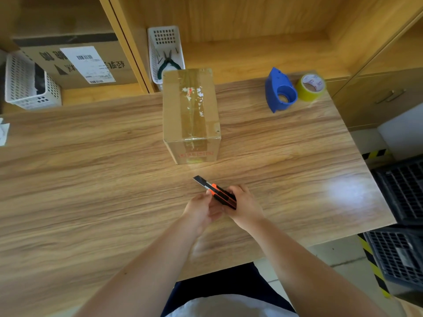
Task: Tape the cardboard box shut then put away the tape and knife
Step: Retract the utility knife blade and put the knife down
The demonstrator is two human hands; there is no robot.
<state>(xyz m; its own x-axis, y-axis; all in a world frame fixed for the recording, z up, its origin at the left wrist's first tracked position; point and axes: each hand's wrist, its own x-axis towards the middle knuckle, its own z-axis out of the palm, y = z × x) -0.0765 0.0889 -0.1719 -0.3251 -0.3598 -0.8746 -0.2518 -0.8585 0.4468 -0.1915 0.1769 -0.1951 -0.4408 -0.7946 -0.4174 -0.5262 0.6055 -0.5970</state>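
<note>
Both hands, left hand [202, 208] and right hand [245, 205], grasp the knife [216, 192], blade extended; taped cardboard box [191, 110] stands on the counter [91, 179] beyond.

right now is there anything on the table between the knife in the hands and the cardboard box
No. In the head view, only bare wood of the table lies between the knife and the cardboard box; its blade tip points toward the box across that gap.

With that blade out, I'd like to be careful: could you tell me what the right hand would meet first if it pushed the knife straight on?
Probably the box: the right hand aims the knife up-left toward its near face, though it might pass just left.
</note>
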